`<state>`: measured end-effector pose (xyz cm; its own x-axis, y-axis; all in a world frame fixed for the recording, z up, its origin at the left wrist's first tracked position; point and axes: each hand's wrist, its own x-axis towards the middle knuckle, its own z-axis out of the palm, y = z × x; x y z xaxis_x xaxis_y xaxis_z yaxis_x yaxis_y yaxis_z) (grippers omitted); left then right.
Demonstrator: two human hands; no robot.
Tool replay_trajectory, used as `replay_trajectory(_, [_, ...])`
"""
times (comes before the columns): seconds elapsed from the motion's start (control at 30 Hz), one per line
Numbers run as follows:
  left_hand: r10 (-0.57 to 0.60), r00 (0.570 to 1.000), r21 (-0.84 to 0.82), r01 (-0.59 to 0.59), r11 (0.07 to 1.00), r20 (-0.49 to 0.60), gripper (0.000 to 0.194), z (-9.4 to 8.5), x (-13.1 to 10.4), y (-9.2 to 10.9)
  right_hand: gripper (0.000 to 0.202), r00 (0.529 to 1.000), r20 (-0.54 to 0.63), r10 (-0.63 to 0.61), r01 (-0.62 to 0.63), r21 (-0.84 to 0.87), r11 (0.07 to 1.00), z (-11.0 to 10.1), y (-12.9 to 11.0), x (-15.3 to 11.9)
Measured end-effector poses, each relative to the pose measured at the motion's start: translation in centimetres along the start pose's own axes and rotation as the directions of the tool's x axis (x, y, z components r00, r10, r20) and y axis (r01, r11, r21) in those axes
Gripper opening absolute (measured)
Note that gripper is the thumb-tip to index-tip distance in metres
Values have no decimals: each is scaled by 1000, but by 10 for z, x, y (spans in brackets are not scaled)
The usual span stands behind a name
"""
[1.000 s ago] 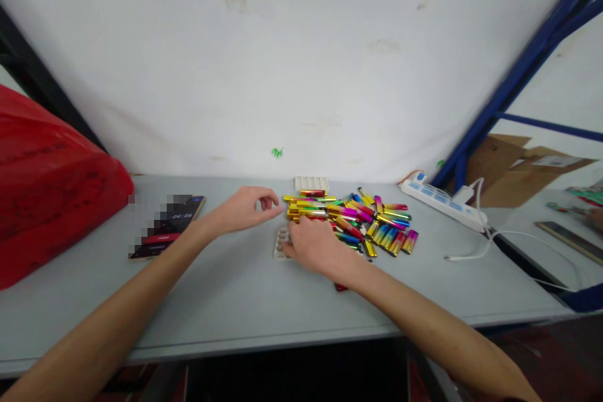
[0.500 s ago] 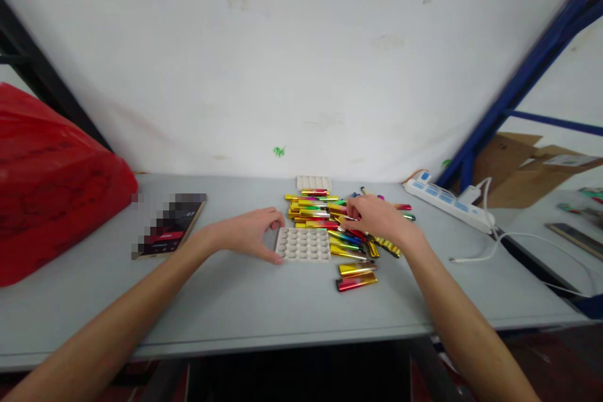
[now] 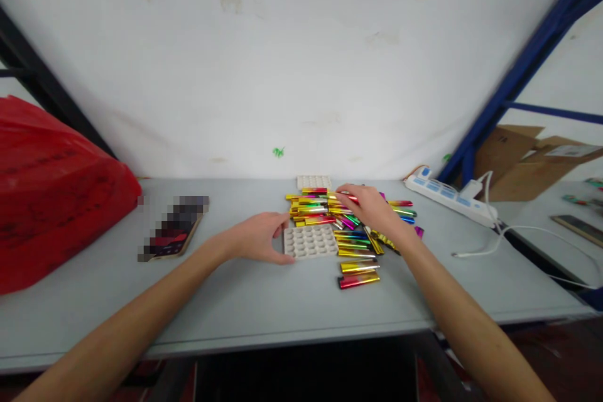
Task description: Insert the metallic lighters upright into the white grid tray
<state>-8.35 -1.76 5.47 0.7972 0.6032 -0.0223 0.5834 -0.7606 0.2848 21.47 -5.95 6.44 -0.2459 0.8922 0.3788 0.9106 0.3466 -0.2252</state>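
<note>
My left hand (image 3: 261,239) curves round the left end of a small white tray (image 3: 311,242) with rows of round holes. Its thumb is at the front corner and its fingers at the back corner, gripping the tray between them. My right hand (image 3: 372,207) is over the pile of shiny lighters (image 3: 313,208), fingers pinched on a red and gold lighter (image 3: 347,198). The lighters are metallic gold, red, green, blue and purple. In front of the pile lie a gold lighter (image 3: 358,267) and a red lighter (image 3: 358,280).
A second white holed tray (image 3: 313,182) is by the wall. To the left are a phone (image 3: 176,229), partly pixelated, and a red plastic bag (image 3: 61,195). At right are a white power strip (image 3: 450,200), a white cable (image 3: 475,254) and a cardboard box (image 3: 522,166).
My left hand and the tray have shifted slightly right. My right hand has moved a little back over the pile, and a lighter now shows at its fingertips.
</note>
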Motion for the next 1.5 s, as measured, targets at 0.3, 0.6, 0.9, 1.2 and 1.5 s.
replay_trajectory(0.3, [15, 999, 13, -14, 1000, -40, 60, 8, 4, 4, 39, 939, -233, 252, -111, 491, 864, 40, -6, 9])
replay_trajectory(0.6, [32, 997, -15, -33, 999, -70, 59, 13, 6, 0, 48, 983, 128, 130, -155, 963, 222, 44, -31, 7])
replay_trajectory(0.9, [40, 996, -11, -41, 999, -82, 58, 13, 6, 0, 56, 967, -3, 255, -149, 805, 575, 44, -49, 3])
replay_trajectory(1.2, [14, 998, -33, -16, 999, -59, 62, 12, 7, -2, 39, 965, -175, 196, -75, 530, 845, 48, -50, 1])
replay_trajectory(1.5, [36, 998, -82, -39, 996, -42, 73, 14, 9, -12, 39, 989, -121, 82, -6, 532, 847, 46, -53, -2])
